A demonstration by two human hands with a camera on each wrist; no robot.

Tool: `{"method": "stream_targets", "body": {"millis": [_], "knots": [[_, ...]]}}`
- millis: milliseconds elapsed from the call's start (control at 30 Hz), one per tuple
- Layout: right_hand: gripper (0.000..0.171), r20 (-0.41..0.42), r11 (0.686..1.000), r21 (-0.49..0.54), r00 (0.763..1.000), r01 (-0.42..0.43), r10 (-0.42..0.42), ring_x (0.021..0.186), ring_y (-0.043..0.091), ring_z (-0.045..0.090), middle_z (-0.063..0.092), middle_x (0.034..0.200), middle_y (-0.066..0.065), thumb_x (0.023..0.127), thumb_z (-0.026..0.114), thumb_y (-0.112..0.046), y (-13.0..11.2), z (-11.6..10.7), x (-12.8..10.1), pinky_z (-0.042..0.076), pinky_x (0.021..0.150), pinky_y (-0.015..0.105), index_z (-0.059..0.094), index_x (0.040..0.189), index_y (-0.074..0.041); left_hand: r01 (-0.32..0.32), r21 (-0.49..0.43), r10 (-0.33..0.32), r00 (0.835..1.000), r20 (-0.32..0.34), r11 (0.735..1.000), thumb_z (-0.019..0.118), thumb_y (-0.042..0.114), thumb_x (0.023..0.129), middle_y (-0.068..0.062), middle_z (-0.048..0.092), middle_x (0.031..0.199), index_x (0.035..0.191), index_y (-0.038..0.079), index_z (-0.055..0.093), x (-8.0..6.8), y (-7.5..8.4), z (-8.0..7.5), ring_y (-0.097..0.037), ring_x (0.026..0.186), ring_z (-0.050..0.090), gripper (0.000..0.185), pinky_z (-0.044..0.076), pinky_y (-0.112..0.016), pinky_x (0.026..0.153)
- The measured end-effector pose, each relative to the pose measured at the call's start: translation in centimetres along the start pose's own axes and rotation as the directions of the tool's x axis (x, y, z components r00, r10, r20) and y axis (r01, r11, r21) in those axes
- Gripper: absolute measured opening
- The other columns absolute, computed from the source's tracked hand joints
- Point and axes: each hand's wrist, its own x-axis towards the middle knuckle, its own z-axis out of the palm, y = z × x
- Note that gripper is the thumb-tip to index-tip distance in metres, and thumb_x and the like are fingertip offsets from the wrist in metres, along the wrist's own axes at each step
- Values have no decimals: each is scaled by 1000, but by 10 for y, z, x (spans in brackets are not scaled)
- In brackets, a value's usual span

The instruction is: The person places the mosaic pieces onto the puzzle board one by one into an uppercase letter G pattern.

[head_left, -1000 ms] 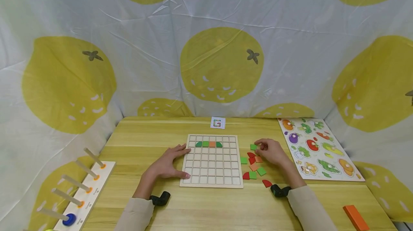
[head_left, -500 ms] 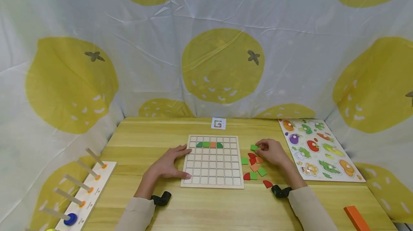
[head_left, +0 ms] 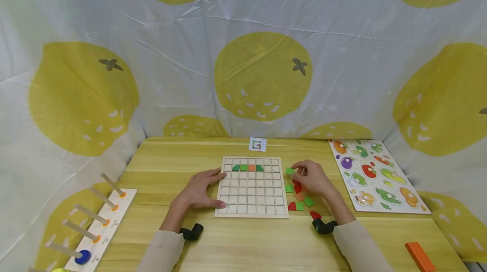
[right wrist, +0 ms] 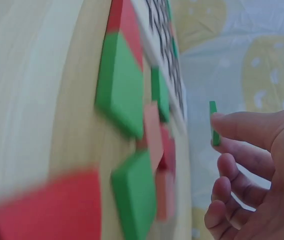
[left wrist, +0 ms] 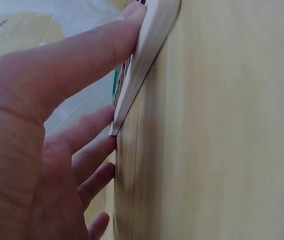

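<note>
Pinched between the thumb and index finger of my right hand (head_left: 313,178) is a light green square tile (head_left: 289,171); in the right wrist view this green tile (right wrist: 215,127) is held clear of the table. My left hand (head_left: 198,189) rests at the left edge of a wooden grid board (head_left: 251,196), thumb and fingers spread. In one upper row of the board lie a dark green quarter-circle tile (head_left: 236,167), a light green square (head_left: 244,167), an orange square (head_left: 251,167) and another dark green quarter-circle (head_left: 259,168).
Several loose red, orange and green tiles (head_left: 299,206) lie right of the board. A pattern card (head_left: 257,144) sits behind it. A vegetable puzzle board (head_left: 380,175) is at the right, an orange block (head_left: 420,257) front right, a peg stand (head_left: 114,217) at the left.
My right hand has moved left toward the board, carrying the green square tile off its place by the loose tiles. The left hand stays at the board's edge; the board has shifted slightly.
</note>
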Motion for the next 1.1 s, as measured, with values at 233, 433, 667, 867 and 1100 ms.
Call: {"method": "stream_targets", "body": {"millis": [233,433,667,867,1100], "knots": [[22,26,998,37,999,43,-44,74,18,47,58,91,5,93,76,-15,-23,14,7,42,64,29,75,114,-8,-24,-51,24,1000,7,998,84,62,74,-8,32,169,158,20,45,5,-4,2,-38,158,23,101,22,-64,126],[22,65,994,56,993,95,-99,71,16,45,59,90,3,94,75,-16,-42,34,15,39,63,28,76,114,-9,-18,-109,19,1000,5,994,86,60,73,-8,31,169,157,19,46,5,-6,3,-39,158,23,101,23,-66,124],[20,103,992,85,989,96,-104,69,14,44,58,88,1,92,75,-16,-55,58,23,38,62,25,77,112,-10,-15,-146,17,1000,12,989,87,58,72,-9,32,169,156,18,47,5,-5,6,-38,158,23,101,19,-64,126],[21,108,988,92,986,120,-130,69,13,46,61,89,0,92,77,-16,-66,73,32,40,63,25,77,112,-11,-17,-156,18,1000,6,988,87,59,72,-9,33,168,156,18,47,5,-6,6,-38,158,22,102,17,-62,128],[23,118,981,92,976,173,-183,78,14,53,64,89,-1,91,77,-16,-79,89,44,46,70,26,78,113,-8,-15,-156,16,1000,6,988,87,60,72,-9,33,168,156,19,48,6,-7,6,-38,158,23,101,17,-62,128]]}}
